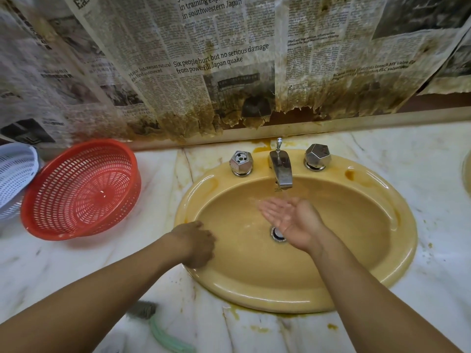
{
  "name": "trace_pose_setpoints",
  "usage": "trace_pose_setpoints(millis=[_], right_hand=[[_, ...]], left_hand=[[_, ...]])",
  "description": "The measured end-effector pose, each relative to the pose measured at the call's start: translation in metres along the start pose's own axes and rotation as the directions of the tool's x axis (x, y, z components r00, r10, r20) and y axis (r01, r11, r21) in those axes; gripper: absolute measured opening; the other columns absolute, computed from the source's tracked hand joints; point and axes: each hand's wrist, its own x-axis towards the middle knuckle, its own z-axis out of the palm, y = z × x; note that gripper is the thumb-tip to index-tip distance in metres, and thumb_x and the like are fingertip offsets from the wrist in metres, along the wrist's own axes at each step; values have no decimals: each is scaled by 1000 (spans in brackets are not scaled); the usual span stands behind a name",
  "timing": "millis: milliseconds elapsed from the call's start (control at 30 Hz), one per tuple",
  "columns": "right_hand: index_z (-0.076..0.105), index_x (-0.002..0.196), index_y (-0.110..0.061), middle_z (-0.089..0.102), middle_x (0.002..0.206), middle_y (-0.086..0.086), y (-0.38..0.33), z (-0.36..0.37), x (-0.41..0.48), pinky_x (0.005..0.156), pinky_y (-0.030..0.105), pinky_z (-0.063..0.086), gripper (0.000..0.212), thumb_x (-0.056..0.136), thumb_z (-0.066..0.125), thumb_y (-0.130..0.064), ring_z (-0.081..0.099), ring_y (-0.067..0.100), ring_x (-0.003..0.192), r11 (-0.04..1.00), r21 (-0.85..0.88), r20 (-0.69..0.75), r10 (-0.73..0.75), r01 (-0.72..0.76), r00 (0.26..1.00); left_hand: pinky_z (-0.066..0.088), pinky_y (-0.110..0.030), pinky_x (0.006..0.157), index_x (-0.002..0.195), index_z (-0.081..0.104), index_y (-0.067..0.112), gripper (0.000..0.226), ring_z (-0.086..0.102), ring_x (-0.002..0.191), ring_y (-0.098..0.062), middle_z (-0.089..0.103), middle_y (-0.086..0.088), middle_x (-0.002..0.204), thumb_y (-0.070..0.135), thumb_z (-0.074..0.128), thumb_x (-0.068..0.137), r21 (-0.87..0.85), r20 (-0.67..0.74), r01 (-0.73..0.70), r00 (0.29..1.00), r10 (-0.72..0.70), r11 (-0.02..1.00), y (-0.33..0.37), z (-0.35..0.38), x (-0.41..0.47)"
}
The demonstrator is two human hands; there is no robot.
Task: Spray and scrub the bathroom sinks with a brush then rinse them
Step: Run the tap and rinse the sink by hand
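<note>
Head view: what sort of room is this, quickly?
Most likely a run-down bathroom or washroom: a yellow oval sink set in a marble counter, a chrome faucet running water, and stained newspaper covering the wall behind.

Soft, warm, even light here. Glare streaks run along the glossy sink (254,295) rim. The wide lens bows my edges; the brush (144,310) and the left newspaper (38,72) look blurred.
</note>
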Motion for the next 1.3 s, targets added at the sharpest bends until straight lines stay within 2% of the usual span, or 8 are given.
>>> trace_pose_setpoints(millis=[167, 300, 433, 633, 833, 967, 1100, 1300], right_hand=[[60, 124, 12, 68, 120, 31, 24, 25, -11, 104, 45, 52, 43, 109, 42, -24, 67, 41, 116, 954, -290, 128, 116, -75, 985], [58, 126, 13, 69, 117, 30, 14, -5, -1, 98, 44, 55, 47, 110, 38, -27, 69, 40, 110, 983, -179, -27, 28, -33, 999], [55, 125, 12, 63, 124, 33, -9, -37, 6, 105, 46, 50, 49, 111, 32, -29, 63, 43, 116, 998, 60, -124, -19, 27, 992], [61, 111, 9, 62, 122, 29, -23, -45, 6, 104, 47, 50, 47, 110, 37, -32, 61, 39, 114, 988, 149, -102, -23, 38, 995], [55, 123, 12, 65, 118, 31, -22, -37, 2, 110, 46, 46, 48, 110, 37, -30, 64, 43, 115, 984, 178, -49, 1, 8, 999], [52, 130, 9, 65, 125, 32, -21, -30, -3, 106, 45, 51, 46, 111, 35, -29, 67, 42, 114, 983, 182, -15, 4, -1, 1000], [56, 130, 12, 68, 117, 32, -9, -10, -24, 101, 47, 54, 42, 110, 38, -21, 69, 44, 110, 982, -188, 58, -15, 26, 998], [66, 114, 11, 73, 107, 28, 0, -9, -56, 97, 46, 57, 41, 108, 46, -24, 73, 38, 102, 731, -682, 137, 81, 35, 987]], left_hand=[[-1, -46, 129, 163, 23, 13, 61, 10, 159, -20, 15, -3, 172, 44, 19, 111, 1, -105, -16, 994, 16, 1000, 6, 12, 13], [39, -42, 110, 128, 61, 15, 48, 57, 121, -29, 63, -8, 131, 41, 24, 110, -246, 95, -82, 990, 108, 966, 21, 6, 0], [41, -26, 80, 111, 64, 12, 42, 48, 93, -22, 63, -14, 111, 40, 33, 112, -396, 120, -85, 983, 143, 914, 17, -9, 0], [48, -45, 102, 128, 62, 14, 43, 60, 115, -33, 60, -8, 136, 27, 28, 105, -236, 107, 52, 994, -27, 970, 13, 10, 5], [44, -40, 104, 123, 67, 16, 60, 58, 104, -27, 66, -5, 121, 59, 34, 100, -420, 216, -91, 956, 197, 903, 16, -6, 12], [18, -49, 125, 152, 45, 20, 50, 30, 151, -21, 31, -2, 166, 34, 22, 110, -211, 47, -48, 997, 59, 976, 22, 16, 13], [22, -44, 123, 156, 39, 26, 50, 35, 148, -26, 35, -1, 165, 35, 17, 112, -373, 74, -102, 987, 139, 922, 46, 5, 0], [25, -31, 122, 151, 47, 43, 45, 37, 146, -13, 41, 16, 160, 47, 34, 108, -662, 82, -157, 957, 279, 733, 42, 5, -15]])
